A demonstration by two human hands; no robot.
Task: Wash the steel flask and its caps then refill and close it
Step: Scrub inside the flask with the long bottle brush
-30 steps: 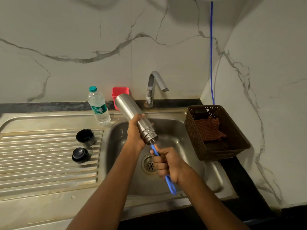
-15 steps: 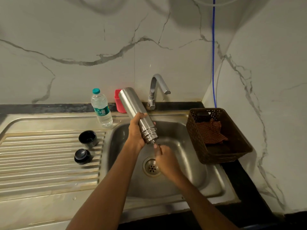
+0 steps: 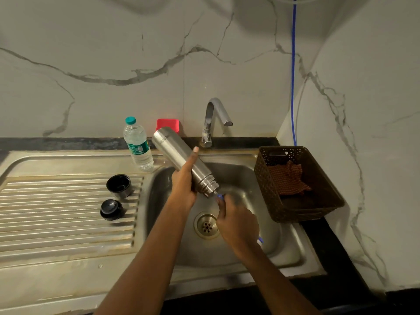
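Sink basin (image 3: 284,246): middle taken by left hand (image 3: 183,187), tilted flask (image 3: 179,153) and right hand (image 3: 237,223) gripping a blue handle (image 3: 261,240); near-right floor open. Tap (image 3: 212,119) stands at far rim, spout over basin. Basket (image 3: 295,215) crowds right rim. Drainboard (image 3: 56,223): cup cap (image 3: 119,186) and stopper cap (image 3: 111,209) sit beside the basin, water bottle (image 3: 138,146) at far edge; ribs further left lie open.

A steel surface (image 3: 56,223) with a ribbed drainboard on the left and a sink basin (image 3: 250,251) on the right. On the ribs an open black cup-shaped cap (image 3: 119,186) sits just behind a black domed cap (image 3: 112,209). A plastic water bottle (image 3: 138,146) stands upright at the back edge, with a red container (image 3: 168,125) beside it. A brown basket (image 3: 295,214) rests on the basin's right rim.
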